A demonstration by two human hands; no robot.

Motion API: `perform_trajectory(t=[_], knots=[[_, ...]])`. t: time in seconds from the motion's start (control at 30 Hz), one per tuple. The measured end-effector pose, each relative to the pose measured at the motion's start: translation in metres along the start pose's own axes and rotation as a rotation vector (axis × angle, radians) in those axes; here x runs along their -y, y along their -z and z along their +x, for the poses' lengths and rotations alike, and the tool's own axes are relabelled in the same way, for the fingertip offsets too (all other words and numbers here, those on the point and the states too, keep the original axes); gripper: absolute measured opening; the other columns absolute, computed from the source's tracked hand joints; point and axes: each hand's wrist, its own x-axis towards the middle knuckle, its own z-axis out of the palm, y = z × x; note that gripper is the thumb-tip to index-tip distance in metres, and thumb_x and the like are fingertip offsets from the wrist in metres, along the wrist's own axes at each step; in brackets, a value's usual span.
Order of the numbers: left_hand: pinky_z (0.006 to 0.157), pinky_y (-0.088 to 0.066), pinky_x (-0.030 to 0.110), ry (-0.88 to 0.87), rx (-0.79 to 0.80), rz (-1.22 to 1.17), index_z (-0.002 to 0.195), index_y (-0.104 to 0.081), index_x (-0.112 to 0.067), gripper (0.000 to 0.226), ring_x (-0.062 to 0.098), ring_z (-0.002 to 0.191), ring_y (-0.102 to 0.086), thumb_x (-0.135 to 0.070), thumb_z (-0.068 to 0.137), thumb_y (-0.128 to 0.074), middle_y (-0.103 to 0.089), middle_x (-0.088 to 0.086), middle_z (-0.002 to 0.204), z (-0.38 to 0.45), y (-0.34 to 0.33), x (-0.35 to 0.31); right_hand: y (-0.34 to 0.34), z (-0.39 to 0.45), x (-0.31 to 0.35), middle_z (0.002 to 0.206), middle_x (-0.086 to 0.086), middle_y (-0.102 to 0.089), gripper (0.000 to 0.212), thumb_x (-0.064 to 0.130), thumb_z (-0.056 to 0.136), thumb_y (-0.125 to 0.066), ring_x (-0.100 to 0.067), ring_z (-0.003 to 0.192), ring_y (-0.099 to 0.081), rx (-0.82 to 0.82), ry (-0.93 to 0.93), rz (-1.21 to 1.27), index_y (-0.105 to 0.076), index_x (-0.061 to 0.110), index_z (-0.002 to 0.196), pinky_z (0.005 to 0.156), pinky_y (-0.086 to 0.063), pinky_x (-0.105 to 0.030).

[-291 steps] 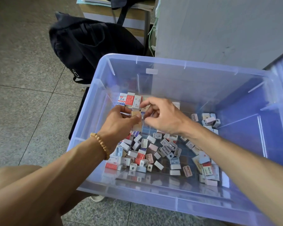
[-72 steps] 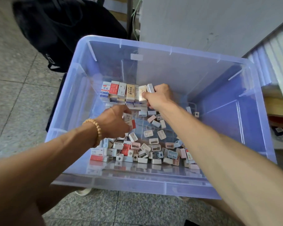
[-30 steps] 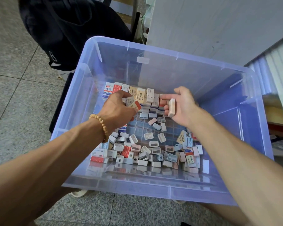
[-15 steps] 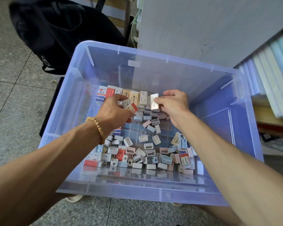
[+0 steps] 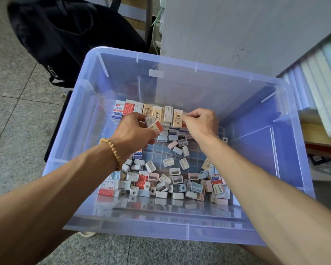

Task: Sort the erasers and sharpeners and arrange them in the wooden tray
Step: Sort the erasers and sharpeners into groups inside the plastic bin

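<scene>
Inside a clear plastic bin (image 5: 180, 66), the right hand (image 5: 201, 123) pinches an upright beige eraser (image 5: 177, 118) at the end of a standing row (image 5: 141, 109) along the far wall. The left hand (image 5: 134, 131) grips a red-tipped eraser (image 5: 155, 126), tilted, just beside; loose sharpeners (image 5: 168, 180) litter the floor of the bin.

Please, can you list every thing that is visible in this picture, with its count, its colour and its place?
plastic bin: one, clear bluish, on the floor
standing erasers: a row, white, red and beige sleeves, along the far wall
loose erasers and sharpeners: many, white, pink, blue, near half of the bin
backpack: one, black, far left on the floor
white cabinet: one, behind the bin
left hand: beaded bracelet, grip on erasers
right hand: grip at the row's right end
</scene>
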Motion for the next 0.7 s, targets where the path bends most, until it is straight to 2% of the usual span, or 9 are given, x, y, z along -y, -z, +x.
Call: perform_trajectory(t=[0.1, 0.2, 0.3, 0.47, 0.53, 0.63, 0.7], knots=[[0.061, -0.055, 0.023, -0.01, 0.0, 0.007, 0.122, -0.053, -0.01, 0.037, 0.015, 0.079, -0.07, -0.007, 0.089, -0.069, -0.068, 0.002, 0.097, -0.001, 0.0, -0.001, -0.003, -0.001, 0.001, 0.094, 0.011, -0.072, 0.016, 0.026, 0.084, -0.076, -0.012, 0.088, -0.067, 0.111, -0.002, 0.027, -0.069, 0.027, 0.07, 0.08, -0.061, -0.039], [0.066, -0.058, 0.026, -0.016, 0.014, 0.004, 0.121, -0.055, -0.01, 0.036, 0.016, 0.08, -0.071, -0.005, 0.088, -0.07, -0.069, 0.003, 0.098, -0.002, 0.001, 0.0, -0.006, 0.001, 0.002, 0.092, 0.013, -0.07, 0.017, 0.029, 0.085, -0.078, -0.009, 0.083, -0.065, 0.148, 0.0, 0.073, -0.069, 0.027, 0.07, 0.08, -0.061, -0.041], [0.069, -0.059, 0.028, -0.02, 0.031, 0.001, 0.115, -0.059, -0.008, 0.031, 0.017, 0.08, -0.071, -0.005, 0.086, -0.072, -0.069, 0.005, 0.098, -0.003, 0.0, 0.0, -0.006, 0.003, 0.001, 0.099, 0.009, -0.073, 0.015, 0.031, 0.084, -0.078, -0.013, 0.089, -0.067, 0.177, -0.006, 0.085, -0.07, 0.026, 0.073, 0.081, -0.06, -0.041], [0.072, -0.061, 0.029, -0.015, 0.077, 0.03, 0.104, -0.063, -0.006, 0.022, 0.018, 0.079, -0.071, -0.01, 0.085, -0.075, -0.07, 0.009, 0.092, -0.003, -0.002, -0.001, 0.005, -0.009, 0.004, 0.09, 0.002, -0.072, 0.022, 0.035, 0.095, -0.062, -0.017, 0.087, -0.068, 0.072, 0.052, 0.002, -0.066, 0.021, 0.078, 0.078, -0.06, -0.04], [0.069, -0.061, 0.027, -0.007, 0.094, 0.028, 0.097, -0.065, -0.006, 0.019, 0.017, 0.075, -0.071, -0.013, 0.083, -0.076, -0.07, 0.009, 0.087, -0.003, -0.003, -0.001, 0.016, -0.021, 0.006, 0.087, 0.0, -0.07, 0.023, 0.033, 0.097, -0.058, -0.017, 0.084, -0.067, 0.211, 0.042, 0.099, -0.068, 0.02, 0.081, 0.082, -0.06, -0.04], [0.066, -0.061, 0.026, -0.001, 0.133, 0.026, 0.092, -0.064, -0.006, 0.022, 0.015, 0.069, -0.071, -0.013, 0.079, -0.08, -0.071, 0.009, 0.081, -0.004, -0.005, -0.004, 0.03, -0.043, 0.009, 0.093, -0.009, -0.074, 0.03, 0.038, 0.096, -0.059, -0.018, 0.085, -0.067, 0.566, 0.008, 0.252, -0.074, 0.012, 0.093, 0.083, -0.056, -0.041], [0.065, -0.06, 0.026, -0.007, 0.176, 0.02, 0.1, -0.06, -0.009, 0.033, 0.014, 0.067, -0.07, -0.01, 0.075, -0.082, -0.073, 0.006, 0.082, -0.005, -0.008, -0.006, 0.033, -0.048, 0.008, 0.102, -0.001, -0.075, 0.027, 0.04, 0.091, -0.067, -0.013, 0.096, -0.067, 0.625, 0.059, 0.235, -0.077, 0.015, 0.097, 0.084, -0.053, -0.033]])
